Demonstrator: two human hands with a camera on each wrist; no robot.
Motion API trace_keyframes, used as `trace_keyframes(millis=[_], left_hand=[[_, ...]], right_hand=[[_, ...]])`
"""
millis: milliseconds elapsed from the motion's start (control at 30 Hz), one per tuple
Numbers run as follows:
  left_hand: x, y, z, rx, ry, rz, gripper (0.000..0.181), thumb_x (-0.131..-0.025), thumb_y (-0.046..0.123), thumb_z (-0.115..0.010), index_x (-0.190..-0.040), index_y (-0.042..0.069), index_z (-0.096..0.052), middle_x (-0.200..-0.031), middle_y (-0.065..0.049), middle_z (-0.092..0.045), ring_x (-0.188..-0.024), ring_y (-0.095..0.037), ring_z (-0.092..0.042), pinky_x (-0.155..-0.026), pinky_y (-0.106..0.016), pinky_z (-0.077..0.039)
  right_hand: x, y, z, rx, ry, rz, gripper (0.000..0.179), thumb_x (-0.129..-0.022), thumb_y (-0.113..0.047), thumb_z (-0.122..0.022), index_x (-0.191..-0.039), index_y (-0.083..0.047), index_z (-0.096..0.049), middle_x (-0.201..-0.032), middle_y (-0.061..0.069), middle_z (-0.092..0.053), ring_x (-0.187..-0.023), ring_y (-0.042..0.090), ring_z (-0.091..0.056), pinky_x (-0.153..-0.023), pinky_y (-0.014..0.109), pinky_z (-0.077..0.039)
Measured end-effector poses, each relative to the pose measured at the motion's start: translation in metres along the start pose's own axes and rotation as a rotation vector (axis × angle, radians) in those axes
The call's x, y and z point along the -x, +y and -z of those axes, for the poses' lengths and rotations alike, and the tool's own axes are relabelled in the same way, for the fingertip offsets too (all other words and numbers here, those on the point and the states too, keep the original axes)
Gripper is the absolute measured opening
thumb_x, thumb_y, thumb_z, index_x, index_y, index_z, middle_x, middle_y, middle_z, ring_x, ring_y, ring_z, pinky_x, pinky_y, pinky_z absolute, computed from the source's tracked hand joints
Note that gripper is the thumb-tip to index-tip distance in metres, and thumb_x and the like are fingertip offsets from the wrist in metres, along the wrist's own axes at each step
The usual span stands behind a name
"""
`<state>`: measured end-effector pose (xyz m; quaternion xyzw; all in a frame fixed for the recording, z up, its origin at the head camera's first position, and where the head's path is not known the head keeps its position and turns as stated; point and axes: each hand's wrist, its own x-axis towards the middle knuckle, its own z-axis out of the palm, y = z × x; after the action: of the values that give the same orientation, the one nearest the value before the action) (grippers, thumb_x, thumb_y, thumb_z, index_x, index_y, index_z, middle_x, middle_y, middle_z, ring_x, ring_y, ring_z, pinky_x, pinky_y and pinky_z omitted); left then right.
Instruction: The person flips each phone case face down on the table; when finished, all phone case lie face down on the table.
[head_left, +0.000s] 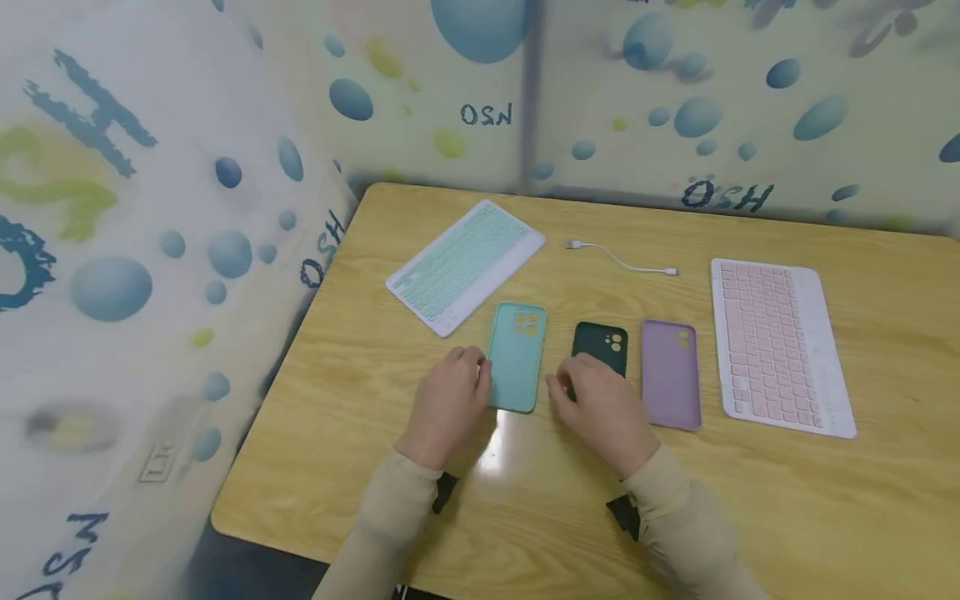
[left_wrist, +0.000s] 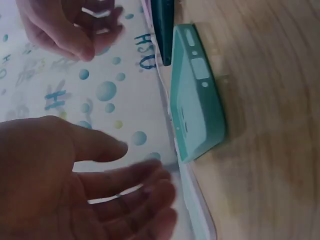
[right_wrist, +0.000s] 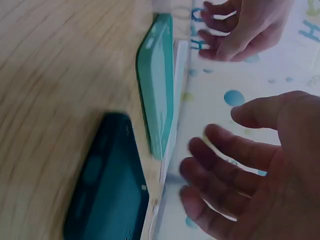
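Left hand (head_left: 450, 404) and right hand (head_left: 606, 408) are held above the wooden table (head_left: 862, 517), fingers loosely bent and half spread, with nothing gripped. Between them the mint phone case (head_left: 516, 362) is laid flat. At its right, the dark green case (head_left: 598, 337) is partly covered by the right hand in the head view; the purple case (head_left: 670, 383) is placed next. Farther out, a white cable (head_left: 628, 266) is seen between the mint keyboard (head_left: 465, 267) and the pink keyboard (head_left: 776, 348).

A cable (head_left: 632, 267) lies between a mint keyboard (head_left: 467, 265) and a pink keyboard (head_left: 776, 346).
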<state>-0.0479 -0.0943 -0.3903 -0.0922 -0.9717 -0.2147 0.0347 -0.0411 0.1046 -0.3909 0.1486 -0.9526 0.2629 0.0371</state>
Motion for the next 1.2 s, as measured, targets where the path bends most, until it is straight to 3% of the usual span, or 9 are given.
trace_keyframes(millis=[67,167,333,500,600,767,833,1067,1200], left_hand=[[-0.002,0.000,-0.003,0.007,-0.057,0.008,0.023,-0.098,0.017,-0.058,-0.097,-0.003,-0.068,-0.087,-0.014,-0.066,-0.063,-0.018,-0.060,-0.052,-0.030,-0.052],[-0.005,0.000,-0.007,0.020,-0.136,0.002,0.027,-0.099,0.020,-0.057,-0.097,-0.006,-0.065,-0.087,-0.015,-0.062,-0.063,-0.018,-0.057,-0.052,-0.029,-0.051],[-0.004,-0.001,-0.013,0.001,-0.190,-0.002,0.029,-0.099,0.020,-0.057,-0.092,-0.006,-0.064,-0.080,-0.013,-0.058,-0.057,-0.015,-0.048,-0.048,-0.028,-0.047],[-0.002,-0.005,-0.013,-0.019,-0.178,-0.007,0.028,-0.098,0.018,-0.057,-0.095,-0.008,-0.067,-0.083,-0.014,-0.059,-0.058,-0.016,-0.053,-0.050,-0.030,-0.052],[-0.002,-0.006,-0.012,-0.030,-0.172,-0.018,0.026,-0.098,0.017,-0.057,-0.097,-0.008,-0.067,-0.085,-0.014,-0.060,-0.062,-0.018,-0.058,-0.052,-0.031,-0.054],[-0.002,-0.009,-0.011,-0.027,-0.183,-0.010,0.022,-0.099,0.013,-0.055,-0.100,-0.007,-0.065,-0.085,-0.012,-0.060,-0.066,-0.018,-0.058,-0.056,-0.031,-0.054],[-0.002,-0.008,-0.010,-0.004,-0.183,-0.004,0.019,-0.099,0.010,-0.055,-0.101,-0.006,-0.064,-0.084,-0.011,-0.060,-0.067,-0.018,-0.057,-0.058,-0.031,-0.055],[-0.002,-0.006,-0.005,0.130,-0.135,0.017,0.022,-0.097,0.005,-0.056,-0.115,-0.007,-0.063,-0.099,-0.017,-0.069,-0.088,-0.025,-0.068,-0.077,-0.035,-0.059],[-0.001,-0.003,0.001,0.195,-0.124,0.031,0.026,-0.096,0.005,-0.057,-0.119,-0.007,-0.062,-0.094,-0.013,-0.069,-0.082,-0.020,-0.066,-0.072,-0.030,-0.057]], right_hand=[[-0.003,-0.003,-0.006,-0.004,-0.038,0.004,0.018,-0.093,-0.019,-0.065,-0.092,-0.001,-0.071,-0.091,0.011,-0.069,-0.076,0.022,-0.066,-0.066,0.037,-0.056],[-0.005,-0.007,-0.013,0.004,-0.082,0.007,0.032,-0.093,-0.019,-0.066,-0.112,0.006,-0.068,-0.112,0.022,-0.068,-0.098,0.035,-0.068,-0.081,0.048,-0.057],[-0.007,-0.013,-0.022,0.000,-0.137,0.019,0.040,-0.094,-0.018,-0.064,-0.121,0.012,-0.061,-0.119,0.028,-0.064,-0.100,0.037,-0.068,-0.084,0.049,-0.057],[-0.009,-0.019,-0.026,-0.016,-0.158,0.017,0.039,-0.095,-0.018,-0.063,-0.120,0.012,-0.060,-0.116,0.027,-0.065,-0.099,0.035,-0.068,-0.083,0.048,-0.057],[-0.011,-0.021,-0.026,-0.041,-0.168,0.015,0.032,-0.095,-0.017,-0.063,-0.114,0.010,-0.063,-0.106,0.023,-0.067,-0.089,0.031,-0.068,-0.076,0.045,-0.058],[-0.015,-0.023,-0.027,-0.093,-0.193,0.009,0.036,-0.096,-0.017,-0.061,-0.120,0.010,-0.061,-0.115,0.025,-0.067,-0.101,0.033,-0.068,-0.082,0.047,-0.058],[-0.015,-0.022,-0.027,-0.105,-0.199,0.000,0.044,-0.096,-0.018,-0.061,-0.129,0.011,-0.056,-0.126,0.028,-0.062,-0.115,0.037,-0.063,-0.092,0.049,-0.055],[-0.015,-0.022,-0.027,-0.149,-0.227,-0.024,0.047,-0.097,-0.016,-0.060,-0.134,0.011,-0.051,-0.133,0.029,-0.058,-0.123,0.038,-0.059,-0.098,0.050,-0.052],[-0.015,-0.022,-0.029,-0.180,-0.258,-0.027,0.045,-0.097,-0.012,-0.058,-0.135,0.011,-0.049,-0.136,0.030,-0.055,-0.126,0.039,-0.056,-0.100,0.050,-0.050]])
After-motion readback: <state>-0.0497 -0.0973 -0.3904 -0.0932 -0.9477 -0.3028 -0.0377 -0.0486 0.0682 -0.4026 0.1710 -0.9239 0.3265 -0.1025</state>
